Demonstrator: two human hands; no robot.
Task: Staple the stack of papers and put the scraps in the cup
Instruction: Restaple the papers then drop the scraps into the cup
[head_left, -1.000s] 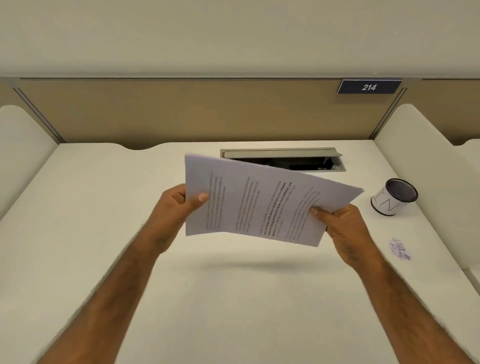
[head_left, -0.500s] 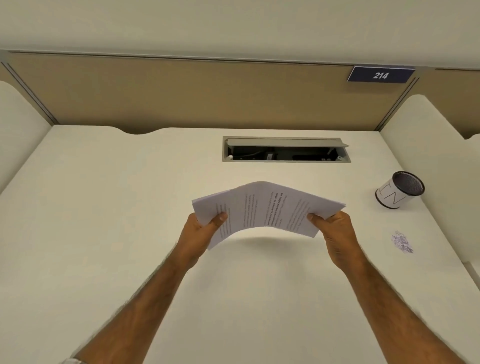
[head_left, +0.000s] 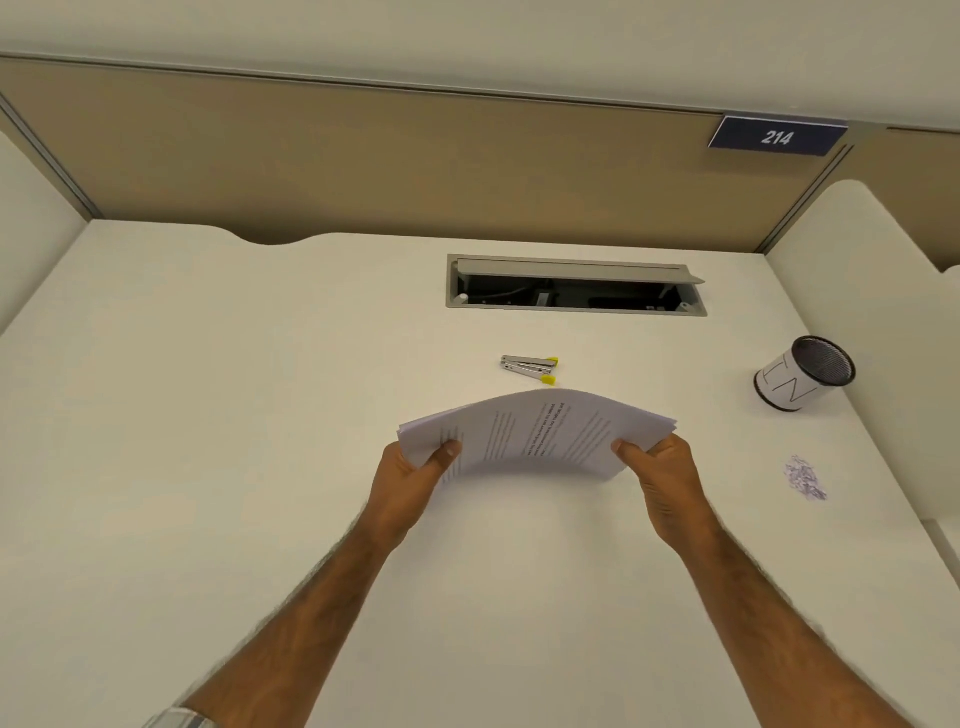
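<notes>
A stack of printed papers (head_left: 540, 434) arches upward just above the white desk (head_left: 208, 415). My left hand (head_left: 415, 486) grips its left edge, thumb on top. Its right edge is gripped by my right hand (head_left: 662, 480) in the same way. Just beyond the papers a small silver stapler (head_left: 529, 368) with yellow ends lies on the desk. A mesh cup (head_left: 802, 379) with a white label stands tilted at the right. Between the cup and the near edge sits a small pile of paper scraps (head_left: 805, 478).
An open cable hatch (head_left: 574, 286) is set into the desk at the back. Tan partition walls close off the back, and white side panels (head_left: 857, 291) flank the desk. A blue plate marked 214 (head_left: 776, 136) hangs top right.
Both hands have lowered the papers from a raised tilt toward the desk and bent them into an arch. The stapler, hidden behind the sheets before, now shows.
</notes>
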